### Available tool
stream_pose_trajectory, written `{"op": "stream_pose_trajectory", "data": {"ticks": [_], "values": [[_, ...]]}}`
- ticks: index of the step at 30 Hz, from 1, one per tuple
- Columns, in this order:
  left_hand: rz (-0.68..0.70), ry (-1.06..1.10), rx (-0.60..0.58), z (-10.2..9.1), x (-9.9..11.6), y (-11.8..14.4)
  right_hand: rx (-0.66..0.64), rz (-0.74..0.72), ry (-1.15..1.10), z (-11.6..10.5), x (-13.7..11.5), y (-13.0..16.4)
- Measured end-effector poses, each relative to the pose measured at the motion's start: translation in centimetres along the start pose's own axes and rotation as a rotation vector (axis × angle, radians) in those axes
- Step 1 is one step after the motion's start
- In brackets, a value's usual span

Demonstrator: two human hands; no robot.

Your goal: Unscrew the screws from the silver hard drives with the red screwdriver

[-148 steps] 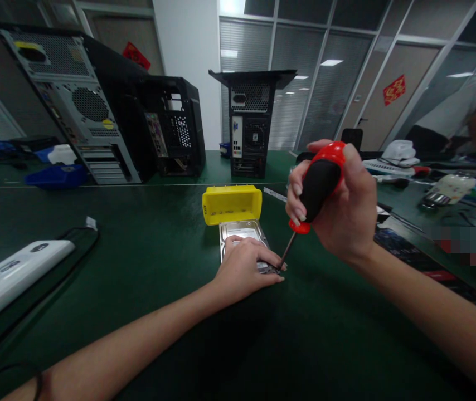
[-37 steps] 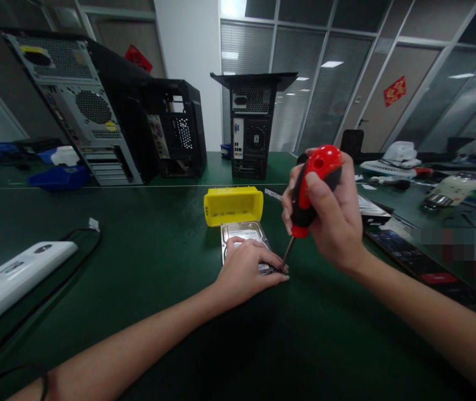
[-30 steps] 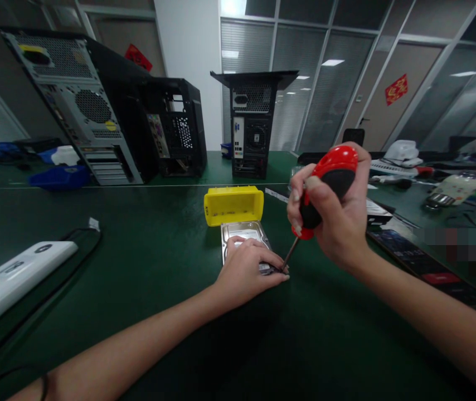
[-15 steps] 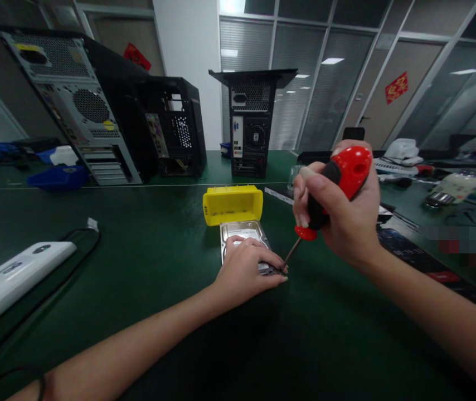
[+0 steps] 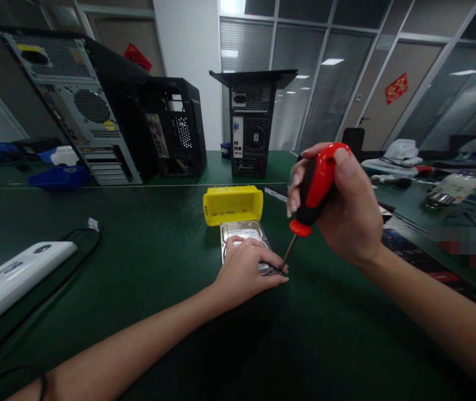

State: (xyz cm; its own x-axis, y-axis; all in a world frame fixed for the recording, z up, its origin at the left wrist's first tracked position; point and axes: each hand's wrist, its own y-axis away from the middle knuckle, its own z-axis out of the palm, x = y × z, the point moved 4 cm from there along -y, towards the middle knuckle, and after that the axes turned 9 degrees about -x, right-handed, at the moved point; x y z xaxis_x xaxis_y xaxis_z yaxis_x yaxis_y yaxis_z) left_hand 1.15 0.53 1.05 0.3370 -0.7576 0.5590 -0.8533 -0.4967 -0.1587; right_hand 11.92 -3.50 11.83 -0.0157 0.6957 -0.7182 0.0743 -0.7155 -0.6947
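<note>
A silver hard drive [image 5: 244,228] lies on the green table, its far end close to a yellow bin [image 5: 233,201] with small bits inside. My left hand [image 5: 249,264] rests over the near part of the drive and grips it, covering much of it. In my right hand [image 5: 346,206] is a red and black screwdriver [image 5: 317,184], held by its handle and tilted. Its thin shaft runs down to the near right corner of the drive, beside my left fingertips. What exactly the tip touches is too small to make out.
Computer cases stand at the back: a large one [image 5: 91,106] on the left, a smaller black one [image 5: 179,128] and another [image 5: 255,122] in the middle. A white power strip [image 5: 20,278] with a black cable lies left. Tools and parts clutter the right side.
My right hand has turned around the screwdriver handle, with the thumb now higher on it. The handle has shifted slightly left and stands steeper. My left hand and the drive stay put.
</note>
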Motion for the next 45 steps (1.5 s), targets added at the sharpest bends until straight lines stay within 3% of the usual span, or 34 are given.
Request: {"op": "stream_pose_trajectory", "data": {"ticks": [4,11,16,22,30,38,45], "values": [[-0.006,-0.004,-0.005,0.0,0.0,0.0,0.035,-0.018,0.012,-0.1,-0.2,0.0],[-0.003,0.004,-0.005,-0.1,0.1,0.1,0.0,0.025,-0.106,0.2,-0.4,0.2],[-0.013,0.002,0.001,-0.1,0.2,0.0,-0.03,0.066,-0.059,0.3,-0.1,0.0],[-0.005,0.004,-0.009,-0.1,0.1,0.1,0.055,-0.032,-0.034,0.0,-0.1,-0.1],[-0.013,0.005,-0.011,-0.1,0.2,0.0,-0.018,0.072,-0.104,0.0,0.4,-0.1],[0.0,0.002,-0.013,-0.1,0.4,0.1,-0.164,0.183,-0.107,0.1,2.9,0.0],[-0.025,0.009,-0.016,-0.2,0.5,0.0,-0.07,0.231,-0.087,-1.7,4.6,-0.3]]}}
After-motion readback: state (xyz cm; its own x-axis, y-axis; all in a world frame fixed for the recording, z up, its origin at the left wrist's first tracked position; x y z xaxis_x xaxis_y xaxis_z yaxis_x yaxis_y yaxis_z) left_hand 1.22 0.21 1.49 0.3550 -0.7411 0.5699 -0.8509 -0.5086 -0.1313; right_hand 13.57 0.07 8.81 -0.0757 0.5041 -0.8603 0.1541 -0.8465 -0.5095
